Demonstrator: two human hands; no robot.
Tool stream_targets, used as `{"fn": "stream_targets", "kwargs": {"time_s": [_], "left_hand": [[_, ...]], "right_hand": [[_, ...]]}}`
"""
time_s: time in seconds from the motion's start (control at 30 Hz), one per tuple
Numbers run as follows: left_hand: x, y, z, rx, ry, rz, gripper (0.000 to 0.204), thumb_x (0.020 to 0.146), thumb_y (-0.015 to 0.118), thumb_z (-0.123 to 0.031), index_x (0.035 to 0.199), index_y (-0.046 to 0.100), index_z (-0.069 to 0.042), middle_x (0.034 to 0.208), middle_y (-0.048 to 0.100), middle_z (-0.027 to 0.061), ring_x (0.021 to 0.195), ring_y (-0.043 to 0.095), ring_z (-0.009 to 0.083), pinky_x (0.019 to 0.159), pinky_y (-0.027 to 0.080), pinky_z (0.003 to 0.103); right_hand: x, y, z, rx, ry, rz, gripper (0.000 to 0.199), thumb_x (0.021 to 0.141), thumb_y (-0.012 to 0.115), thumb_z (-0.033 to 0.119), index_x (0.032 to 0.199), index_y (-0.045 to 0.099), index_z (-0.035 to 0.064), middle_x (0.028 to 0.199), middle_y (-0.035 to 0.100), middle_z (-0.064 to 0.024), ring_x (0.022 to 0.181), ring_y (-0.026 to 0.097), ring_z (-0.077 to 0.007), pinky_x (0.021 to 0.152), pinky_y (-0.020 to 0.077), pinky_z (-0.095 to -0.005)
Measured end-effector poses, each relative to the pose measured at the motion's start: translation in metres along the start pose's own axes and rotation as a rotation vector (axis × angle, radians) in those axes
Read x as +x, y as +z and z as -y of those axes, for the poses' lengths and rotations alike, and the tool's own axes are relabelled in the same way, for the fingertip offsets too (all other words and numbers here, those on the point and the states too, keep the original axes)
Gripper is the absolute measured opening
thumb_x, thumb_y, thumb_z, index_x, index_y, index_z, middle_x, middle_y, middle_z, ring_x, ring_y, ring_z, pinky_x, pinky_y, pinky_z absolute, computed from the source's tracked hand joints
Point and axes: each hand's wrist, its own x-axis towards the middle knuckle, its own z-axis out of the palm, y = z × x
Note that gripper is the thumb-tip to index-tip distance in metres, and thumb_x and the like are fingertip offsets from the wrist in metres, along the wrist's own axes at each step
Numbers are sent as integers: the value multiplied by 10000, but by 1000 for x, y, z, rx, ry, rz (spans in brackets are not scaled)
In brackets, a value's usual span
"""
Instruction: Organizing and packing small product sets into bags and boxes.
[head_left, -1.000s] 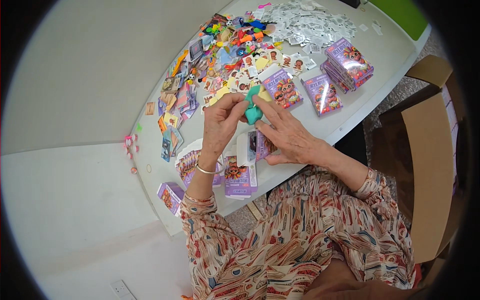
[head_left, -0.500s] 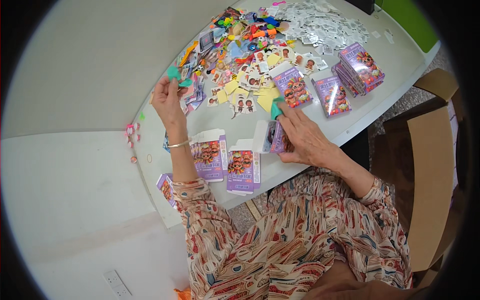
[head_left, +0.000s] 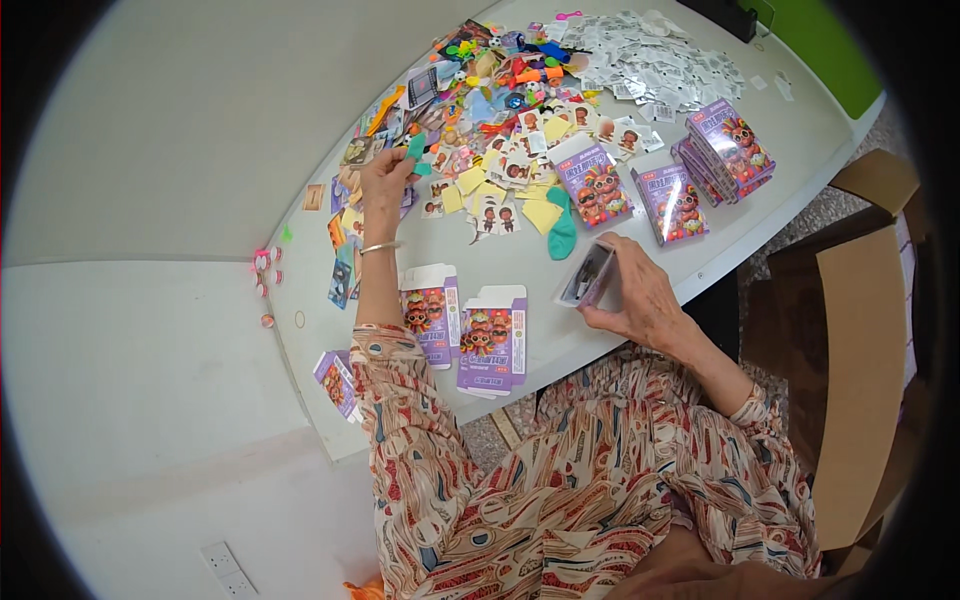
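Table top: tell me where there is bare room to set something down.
A middle patch, between the picture cards and the near purple cartons, left of the right hand; another between the stacked boxes and the right table edge. The far side is crowded with mixed toys and white packets.

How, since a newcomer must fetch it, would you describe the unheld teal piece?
At the white table, find the open box in the right hand. Just beyond lies the teal piece, beside a purple box. Unlike the teal scrap in the left hand, it's unheld.

A pale wall (head_left: 130, 360) flanks the white table (head_left: 815, 120) above speckled floor (head_left: 482, 440)
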Motion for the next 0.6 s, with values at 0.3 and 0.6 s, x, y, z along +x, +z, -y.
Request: {"fn": "stream_targets", "kwargs": {"time_s": [0.3,0.6], "left_hand": [[25,17,1,-7,-17,41,117,842,638,-34,942,674,15,794,652,20,664,603,77,567,514,216],[75,54,44,929,572,80,171,696,699,-76,830,651,19,776,657,198,731,651,333,657,512,393]], "right_hand": [[-7,7,-10,3,73,-59,793,642,811,246,1263,384,3,1072,529,-194,971,572,-365,832,485,-405],[-9,5,-8,-22,44,-53,783,642,814,286,1244,393,13,1064,537,-181,937,588,-355,805,499,-392]]}}
